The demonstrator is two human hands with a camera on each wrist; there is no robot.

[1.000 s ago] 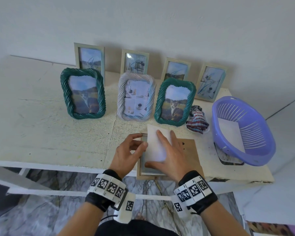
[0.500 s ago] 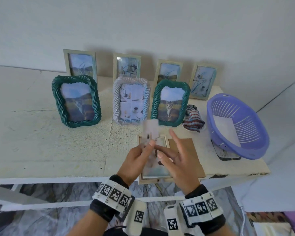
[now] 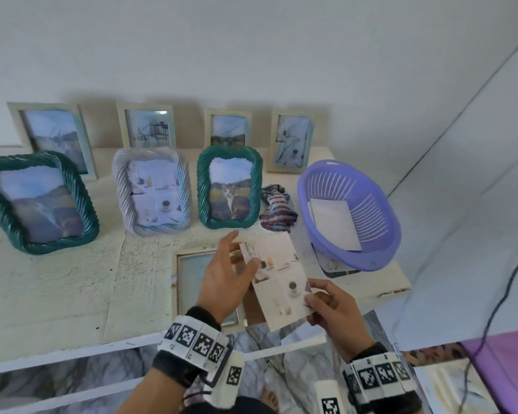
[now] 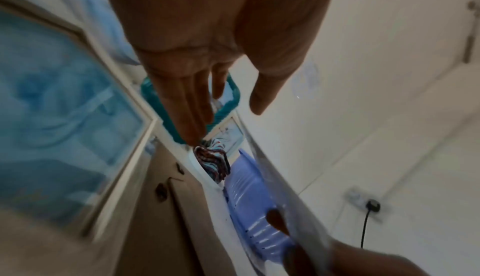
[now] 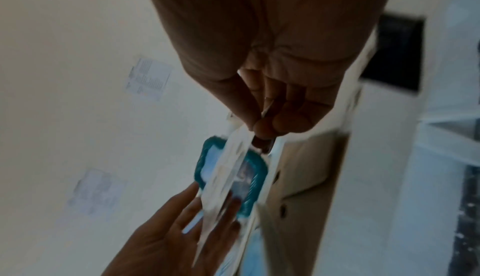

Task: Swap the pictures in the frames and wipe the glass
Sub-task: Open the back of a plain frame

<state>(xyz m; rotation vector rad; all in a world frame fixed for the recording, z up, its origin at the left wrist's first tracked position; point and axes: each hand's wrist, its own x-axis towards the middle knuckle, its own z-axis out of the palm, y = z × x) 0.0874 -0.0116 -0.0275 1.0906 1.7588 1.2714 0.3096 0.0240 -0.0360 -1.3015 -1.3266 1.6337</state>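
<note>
A printed picture (image 3: 278, 279) of small still-life scenes hangs face up above the table's front edge. My right hand (image 3: 311, 292) pinches its lower right corner between thumb and fingers, as the right wrist view confirms (image 5: 262, 124). My left hand (image 3: 240, 255) is at the picture's left edge with straight fingers, thumb against the paper. Edge-on, the picture (image 4: 285, 188) passes to the right of my left fingers (image 4: 192, 120). Below the left hand, a pale flat frame (image 3: 189, 279) lies on the table with bluish glass showing. Its brown backing board (image 5: 306, 167) lies beside it.
Two green rope frames (image 3: 39, 201) (image 3: 229, 189) and a white rope frame (image 3: 153, 192) stand mid-table, with several small pale frames (image 3: 147, 127) along the wall. A striped cloth (image 3: 277, 213) lies beside a purple basket (image 3: 368, 258) holding white paper. Floor lies beyond the front edge (image 3: 192, 336).
The picture lay white side up on the flat frame under both hands. It has been lifted, turned face up and moved right. My left hand has opened while the right now pinches it.
</note>
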